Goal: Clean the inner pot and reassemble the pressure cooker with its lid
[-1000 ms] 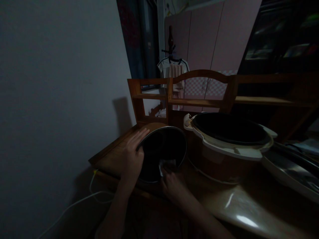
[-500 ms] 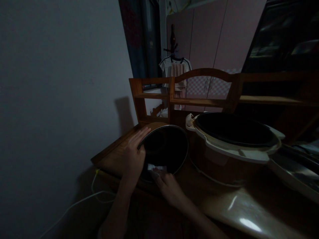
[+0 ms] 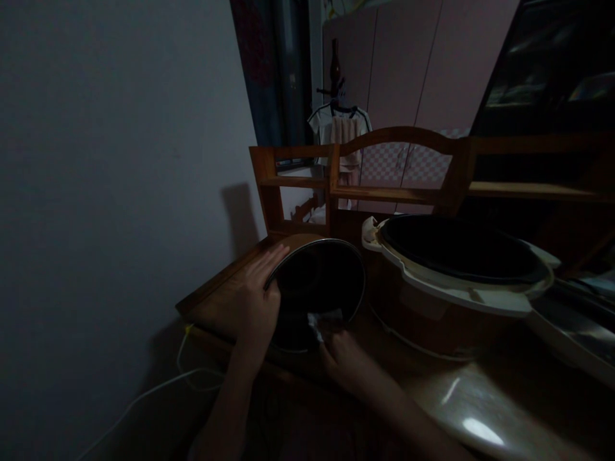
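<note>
A dark round cooker pot (image 3: pixel 307 285) with a thin shiny rim is tilted on the table, its mouth turned toward me. My left hand (image 3: pixel 258 291) grips the pot's left rim, fingers along the outside and thumb at the edge. In my right hand (image 3: pixel 342 353) is a crumpled whitish tissue (image 3: pixel 325 316), at the lower right inside the pot's mouth. The fingertips of that hand are partly hidden. To the right stands a large cooker (image 3: pixel 442 314) with a pale rim, brownish body and dark interior.
The wooden table (image 3: pixel 461 384) has a raised shelf unit (image 3: pixel 394 192) at its back. A white wall (image 3: pixel 144 160) stands close on the left, and a white cable (image 3: pixel 144 400) hangs by the table corner. At far right lies a flat pale-edged object (image 3: pixel 571 339).
My right hand and the tissue have moved right along the pot's lower inside. My left hand keeps its hold on the rim. The view has shifted slightly.
</note>
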`<state>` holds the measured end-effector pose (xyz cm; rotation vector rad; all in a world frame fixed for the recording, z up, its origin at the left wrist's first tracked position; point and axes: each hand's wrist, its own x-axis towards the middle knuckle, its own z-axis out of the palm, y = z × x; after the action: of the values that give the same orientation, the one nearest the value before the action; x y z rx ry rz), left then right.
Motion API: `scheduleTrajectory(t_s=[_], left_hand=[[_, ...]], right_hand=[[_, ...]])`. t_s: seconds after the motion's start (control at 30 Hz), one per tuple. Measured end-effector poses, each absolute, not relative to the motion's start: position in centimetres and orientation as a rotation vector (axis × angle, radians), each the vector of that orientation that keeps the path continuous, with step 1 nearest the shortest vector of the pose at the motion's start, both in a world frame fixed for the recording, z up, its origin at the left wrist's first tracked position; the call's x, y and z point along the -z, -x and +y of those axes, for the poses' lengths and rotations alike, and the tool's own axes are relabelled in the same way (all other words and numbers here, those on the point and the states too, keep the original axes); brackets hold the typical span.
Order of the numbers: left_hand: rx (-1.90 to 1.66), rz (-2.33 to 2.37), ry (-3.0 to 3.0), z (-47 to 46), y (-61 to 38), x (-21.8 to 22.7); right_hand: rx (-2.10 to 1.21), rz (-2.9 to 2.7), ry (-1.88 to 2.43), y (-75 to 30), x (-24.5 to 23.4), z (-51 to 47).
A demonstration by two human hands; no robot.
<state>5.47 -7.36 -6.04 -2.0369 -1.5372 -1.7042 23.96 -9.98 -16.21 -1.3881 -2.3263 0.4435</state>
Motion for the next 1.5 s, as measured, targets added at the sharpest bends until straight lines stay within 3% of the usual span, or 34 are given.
scheduleTrajectory(t_s=[0.13, 0.33, 0.73, 1.33, 1.5], left_hand=[[1.693, -1.535, 2.055, -7.5, -5.8, 5.9], [1.655, -1.533, 2.055, -7.5, -5.9, 5.9], [1.55, -1.583, 2.075, -7.5, -8.0, 5.9], [1.576, -1.59, 2.083, -7.4, -8.0, 5.7], [1.566, -1.584, 2.098, -7.4, -8.0, 5.7]], right_hand=[[-0.272, -2.444, 1.539, -24.9, 16.2, -9.3], [0.048, -2.384, 1.387, -25.5, 17.4, -8.0], [-0.06, -2.382, 1.392, -26.3, 18.6, -8.1], [-0.715, -2.239, 1.184, -26.1, 19.4, -10.3], [-1.058, -2.026, 1.029, -25.2, 17.9, -10.1]])
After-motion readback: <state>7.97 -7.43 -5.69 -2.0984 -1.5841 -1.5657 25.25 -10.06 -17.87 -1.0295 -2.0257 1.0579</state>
